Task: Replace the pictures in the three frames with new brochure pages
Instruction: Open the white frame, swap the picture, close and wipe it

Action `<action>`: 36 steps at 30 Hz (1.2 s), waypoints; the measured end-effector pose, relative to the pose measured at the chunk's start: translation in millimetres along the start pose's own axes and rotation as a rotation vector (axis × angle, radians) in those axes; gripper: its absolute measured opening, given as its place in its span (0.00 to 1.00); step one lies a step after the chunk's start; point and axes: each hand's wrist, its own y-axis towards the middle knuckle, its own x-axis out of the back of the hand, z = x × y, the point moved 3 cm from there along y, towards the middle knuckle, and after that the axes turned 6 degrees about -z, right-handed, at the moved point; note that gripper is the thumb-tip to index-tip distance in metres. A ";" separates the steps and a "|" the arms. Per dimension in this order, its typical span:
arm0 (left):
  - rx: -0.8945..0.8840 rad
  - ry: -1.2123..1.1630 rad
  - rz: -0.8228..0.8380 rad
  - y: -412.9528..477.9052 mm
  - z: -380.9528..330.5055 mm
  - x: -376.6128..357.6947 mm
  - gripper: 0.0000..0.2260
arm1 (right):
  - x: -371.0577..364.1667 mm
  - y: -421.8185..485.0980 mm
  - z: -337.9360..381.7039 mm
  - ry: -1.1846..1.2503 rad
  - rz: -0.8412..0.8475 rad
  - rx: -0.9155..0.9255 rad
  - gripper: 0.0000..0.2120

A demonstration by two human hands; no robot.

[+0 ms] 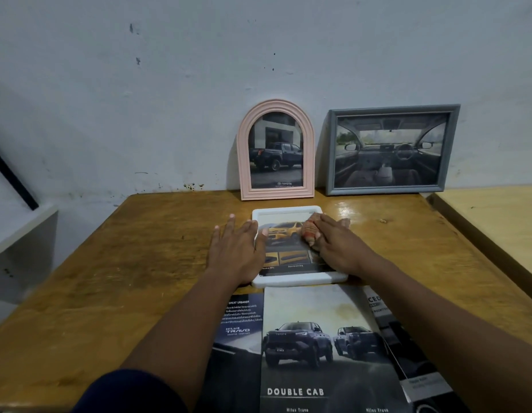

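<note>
White frame (300,282) flat on table (133,251); left hand (235,248) flat at its left edge, grip released; right hand (339,245) grasping bunched cloth (309,232) on the glass.

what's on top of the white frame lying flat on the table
On the white frame the right hand holds a striped cloth against the glass; the left hand rests across the left edge. A yellow-truck page shows through, partly hidden beneath hands and cloth.
</note>
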 end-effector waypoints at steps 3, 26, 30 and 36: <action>0.005 -0.004 -0.011 -0.7 -0.3 0.9 0.29 | 6.1 -31.5 1.7 0.039 0.052 0.013 0.23; 0.141 -0.285 0.147 2.5 5.6 7.8 0.33 | -14.5 -62.7 76.5 0.234 0.092 0.295 0.19; 0.164 -0.436 0.156 1.9 -2.2 27.9 0.34 | 17.6 -46.0 54.6 0.454 -0.178 0.084 0.17; -0.171 -0.258 0.139 -37.6 -40.5 27.5 0.38 | 5.6 -24.6 13.1 0.291 -0.136 -0.048 0.18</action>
